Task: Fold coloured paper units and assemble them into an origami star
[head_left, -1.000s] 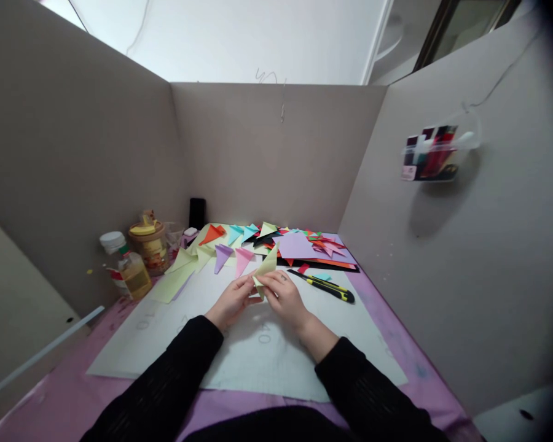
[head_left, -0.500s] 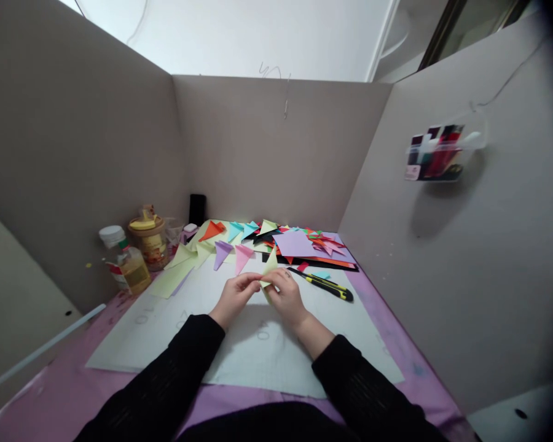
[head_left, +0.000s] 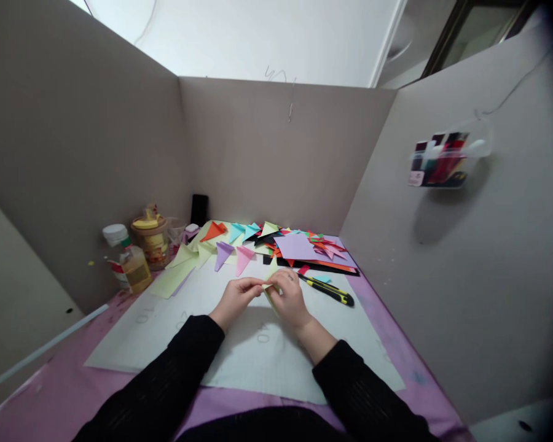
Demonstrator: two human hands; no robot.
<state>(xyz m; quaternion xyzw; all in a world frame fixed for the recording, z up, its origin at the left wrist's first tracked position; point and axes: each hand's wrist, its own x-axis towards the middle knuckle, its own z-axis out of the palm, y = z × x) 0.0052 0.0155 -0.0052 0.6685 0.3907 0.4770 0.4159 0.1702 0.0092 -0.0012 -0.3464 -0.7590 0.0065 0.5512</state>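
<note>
A small pale yellow-green paper (head_left: pixel 273 268) is pinched between my hands above the white sheet (head_left: pixel 239 356); its pointed tip shows beyond my fingers and a strip shows below them. My left hand (head_left: pixel 238 299) is closed on the paper's left edge with thumb and fingertips. My right hand (head_left: pixel 289 299) grips it from the right, its curled fingers hiding much of it. Folded paper triangles, purple (head_left: pixel 223 255) and pink (head_left: pixel 244 260), lie just beyond my left hand. A black and yellow utility knife (head_left: pixel 330 290) rests to the right of my right hand.
Coloured paper (head_left: pixel 296 247) is heaped at the back. On the left stand a bottle of yellowish liquid (head_left: pixel 136 270), a lidded jar (head_left: pixel 152 242) and a dark phone-like object (head_left: pixel 200 209). Grey partitions (head_left: pixel 286 159) enclose the table; a clear box (head_left: pixel 442 162) hangs on the right one.
The paper has tilted and its upper tip shows less above my fingers. Both hands have shifted slightly right in view, still pinching it. The whole scene shifts a little with the camera.
</note>
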